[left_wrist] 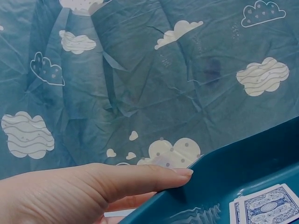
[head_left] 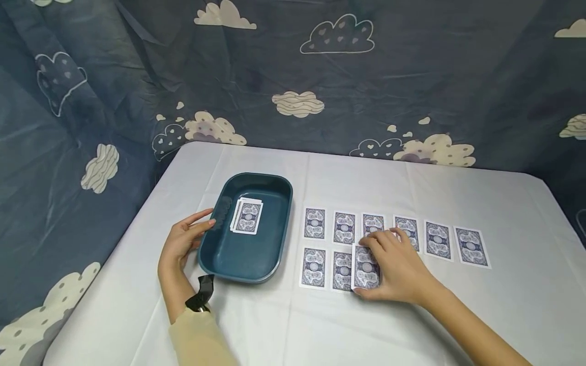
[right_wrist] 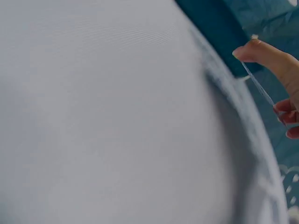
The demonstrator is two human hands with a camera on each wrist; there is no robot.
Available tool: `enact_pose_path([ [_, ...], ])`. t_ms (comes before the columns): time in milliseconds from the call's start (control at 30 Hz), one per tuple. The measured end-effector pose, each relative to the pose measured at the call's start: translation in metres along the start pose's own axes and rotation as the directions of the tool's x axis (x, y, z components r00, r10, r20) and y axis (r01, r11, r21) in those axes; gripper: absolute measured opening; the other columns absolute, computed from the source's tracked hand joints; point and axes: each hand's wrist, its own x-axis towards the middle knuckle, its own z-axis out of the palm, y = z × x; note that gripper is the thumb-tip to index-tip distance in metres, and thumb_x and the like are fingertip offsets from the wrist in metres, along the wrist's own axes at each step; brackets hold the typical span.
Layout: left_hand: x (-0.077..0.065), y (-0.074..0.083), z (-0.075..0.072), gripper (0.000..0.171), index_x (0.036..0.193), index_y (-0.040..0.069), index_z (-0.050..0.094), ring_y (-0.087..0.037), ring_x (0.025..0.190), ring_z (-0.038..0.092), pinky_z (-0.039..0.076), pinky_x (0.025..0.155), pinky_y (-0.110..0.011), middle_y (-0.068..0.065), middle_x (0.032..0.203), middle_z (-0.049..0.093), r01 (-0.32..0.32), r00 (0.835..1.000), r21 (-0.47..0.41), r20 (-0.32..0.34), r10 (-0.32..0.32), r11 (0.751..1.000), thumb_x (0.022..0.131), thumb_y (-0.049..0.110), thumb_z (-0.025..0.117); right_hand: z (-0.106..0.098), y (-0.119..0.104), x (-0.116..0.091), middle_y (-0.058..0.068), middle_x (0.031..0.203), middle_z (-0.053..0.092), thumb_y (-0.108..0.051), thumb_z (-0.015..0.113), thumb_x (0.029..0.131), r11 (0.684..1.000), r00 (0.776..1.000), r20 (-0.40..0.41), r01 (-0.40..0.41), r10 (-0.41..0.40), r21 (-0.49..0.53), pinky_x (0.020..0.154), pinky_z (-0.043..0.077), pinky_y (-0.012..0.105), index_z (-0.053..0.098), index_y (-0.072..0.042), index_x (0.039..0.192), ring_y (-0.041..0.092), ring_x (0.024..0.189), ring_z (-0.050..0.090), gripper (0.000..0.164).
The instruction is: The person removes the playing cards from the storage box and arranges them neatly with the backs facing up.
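A dark teal tray [head_left: 222, 267] stands on the left part of the table, with a small stack of playing cards [head_left: 247, 217] face down inside. My left hand [head_left: 183, 239] grips the tray's left side, its thumb [left_wrist: 173, 178] over the rim and the fingers outside. On the right, my right hand [head_left: 400, 267] holds a face-down playing card [head_left: 367, 269] by its edges, between thumb and fingertips. That card partly covers a laid card [head_left: 342, 272] in the near row. Seen edge-on, the held card [right_wrist: 258, 85] is thin in the right wrist view.
Beyond the right hand lies a far row of several face-down cards [head_left: 438, 240], some partly hidden by the fingers. The near row begins with another card [head_left: 313, 268]. A white cloth covers the table [head_left: 256, 325]. A cloud-printed dark curtain [head_left: 284, 66] hangs behind.
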Motion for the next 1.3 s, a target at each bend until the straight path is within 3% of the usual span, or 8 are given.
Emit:
enact_pose_path([
  [133,0.0,-0.001,-0.003,0.056,0.13,0.017,0.054,-0.006,0.076,0.059,0.051,0.065,-0.023,0.012,0.09,0.065,-0.011,1.0,-0.019,-0.001,0.011,1.0,0.079,0.032,0.073,0.008,0.006,-0.019,0.006,0.101,0.055,-0.075,0.067,0.05,1.0,1.0,0.014,-0.011,0.011,-0.029,0.095,0.027,0.053,0.058,-0.006,0.107,0.024,0.095,0.051,0.09],
  [300,-0.001,-0.001,-0.004,0.057,0.131,0.017,0.054,-0.007,0.083,0.059,0.051,0.069,-0.023,0.012,0.097,0.063,0.001,1.0,-0.028,0.011,-0.001,1.0,0.08,0.032,0.073,0.013,0.012,-0.026,0.008,0.1,0.055,-0.074,0.067,0.051,1.0,1.0,0.017,0.0,0.0,-0.031,0.092,0.027,0.051,0.058,-0.005,0.106,0.025,0.092,0.051,0.089],
  [567,0.0,0.001,-0.006,0.058,0.13,0.016,0.055,-0.006,0.075,0.061,0.051,0.065,-0.022,0.012,0.089,0.066,-0.023,1.0,-0.055,0.014,0.024,0.998,0.078,0.033,0.074,0.016,0.017,-0.027,0.008,0.106,0.055,-0.076,0.064,0.056,1.0,0.998,0.061,-0.003,0.004,-0.021,0.093,0.028,0.051,0.057,-0.006,0.111,0.025,0.099,0.051,0.09],
  [733,-0.001,0.0,-0.008,0.06,0.13,0.013,0.053,-0.006,0.068,0.064,0.052,0.061,-0.022,0.01,0.079,0.068,-0.045,0.998,-0.096,0.029,0.048,0.994,0.077,0.03,0.075,0.009,0.015,-0.017,0.007,0.106,0.054,-0.08,0.062,0.055,1.0,0.997,0.081,-0.008,0.01,-0.02,0.094,0.029,0.051,0.057,-0.009,0.115,0.026,0.098,0.05,0.093],
  [867,-0.002,0.0,-0.009,0.059,0.13,0.012,0.054,-0.005,0.068,0.063,0.051,0.06,-0.022,0.009,0.079,0.068,-0.055,0.998,-0.095,0.027,0.058,0.994,0.078,0.03,0.074,0.001,0.008,0.008,0.007,0.109,0.053,-0.081,0.061,0.056,1.0,0.998,0.07,-0.005,0.006,-0.013,0.094,0.03,0.055,0.058,-0.019,0.117,0.028,0.101,0.05,0.087],
  [1067,0.0,-0.002,-0.006,0.057,0.129,0.015,0.055,-0.006,0.07,0.063,0.052,0.062,-0.023,0.009,0.083,0.068,-0.034,0.999,-0.081,0.03,0.037,0.996,0.078,0.03,0.074,-0.002,-0.015,0.069,0.006,0.112,0.053,-0.079,0.057,0.063,0.996,0.996,-0.01,0.084,-0.084,0.03,0.093,0.034,0.049,0.06,-0.023,0.116,0.028,0.104,0.049,0.077],
  [1200,0.001,-0.002,-0.004,0.053,0.128,0.016,0.056,-0.005,0.07,0.061,0.051,0.062,-0.022,0.009,0.084,0.067,-0.029,0.999,-0.05,0.021,0.03,0.998,0.08,0.028,0.073,0.005,-0.036,0.116,0.003,0.112,0.053,-0.078,0.055,0.066,0.989,0.99,-0.053,0.131,-0.128,0.061,0.093,0.034,0.046,0.059,-0.024,0.118,0.027,0.103,0.049,0.076],
  [1300,0.001,-0.003,-0.002,0.052,0.128,0.017,0.056,-0.005,0.074,0.06,0.05,0.063,-0.023,0.01,0.086,0.067,-0.034,0.999,-0.034,0.022,0.035,0.999,0.08,0.029,0.072,0.017,-0.054,0.149,0.003,0.114,0.053,-0.078,0.055,0.065,0.987,0.989,-0.03,0.148,-0.147,0.069,0.094,0.033,0.047,0.058,-0.024,0.121,0.028,0.104,0.049,0.078],
])
